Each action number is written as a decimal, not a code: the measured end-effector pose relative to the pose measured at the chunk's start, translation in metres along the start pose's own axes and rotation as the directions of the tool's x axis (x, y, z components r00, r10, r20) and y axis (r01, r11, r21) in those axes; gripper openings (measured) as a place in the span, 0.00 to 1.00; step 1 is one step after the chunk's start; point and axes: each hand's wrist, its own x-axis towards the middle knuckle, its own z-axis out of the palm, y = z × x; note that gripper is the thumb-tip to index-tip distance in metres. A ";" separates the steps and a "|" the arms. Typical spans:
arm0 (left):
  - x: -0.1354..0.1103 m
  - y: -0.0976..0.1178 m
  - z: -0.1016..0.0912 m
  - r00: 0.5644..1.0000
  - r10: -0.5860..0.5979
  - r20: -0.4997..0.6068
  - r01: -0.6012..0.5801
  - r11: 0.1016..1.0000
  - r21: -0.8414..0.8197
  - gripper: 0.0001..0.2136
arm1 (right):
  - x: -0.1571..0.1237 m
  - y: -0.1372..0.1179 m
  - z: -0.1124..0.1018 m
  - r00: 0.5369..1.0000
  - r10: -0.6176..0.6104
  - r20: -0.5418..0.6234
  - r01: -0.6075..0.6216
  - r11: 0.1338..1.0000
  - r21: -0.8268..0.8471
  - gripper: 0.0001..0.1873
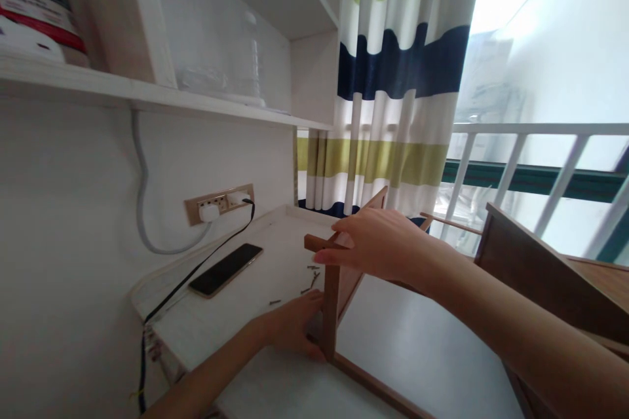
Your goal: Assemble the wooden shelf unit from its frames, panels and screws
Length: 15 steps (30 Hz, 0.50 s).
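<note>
Brown wooden frame with square-edged post (331, 308) stands lower centre; right hand (366, 242) pinches its top corner, left hand (295, 324) curls at the foot, closure hidden. Judgement: brace low, keep post upright, avoid small dark screws (314, 277) just below centre.

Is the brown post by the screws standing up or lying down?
Standing up: the wooden post rises from the end of a brown strip, with a short crosspiece at its top, held by the right grip.
</note>
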 end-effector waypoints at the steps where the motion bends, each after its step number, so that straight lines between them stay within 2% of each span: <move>1: 0.000 -0.001 0.000 1.000 0.004 -0.005 -0.004 1.000 -0.003 0.37 | 0.001 0.001 0.000 1.000 -0.001 0.016 0.001 1.000 0.012 0.28; 5: 0.000 0.000 0.000 0.998 0.050 -0.023 -0.051 0.999 -0.018 0.37 | 0.007 0.001 -0.001 0.997 -0.019 0.073 0.013 0.996 0.089 0.23; 10: -0.002 -0.001 0.001 0.998 0.048 -0.038 -0.049 0.999 -0.020 0.32 | 0.011 -0.001 0.005 0.994 -0.019 0.108 -0.003 0.980 0.197 0.16; 15: -0.001 -0.003 0.001 0.998 0.060 -0.024 -0.060 0.998 0.010 0.33 | 0.012 0.000 0.009 0.989 -0.075 0.129 0.034 0.956 0.293 0.14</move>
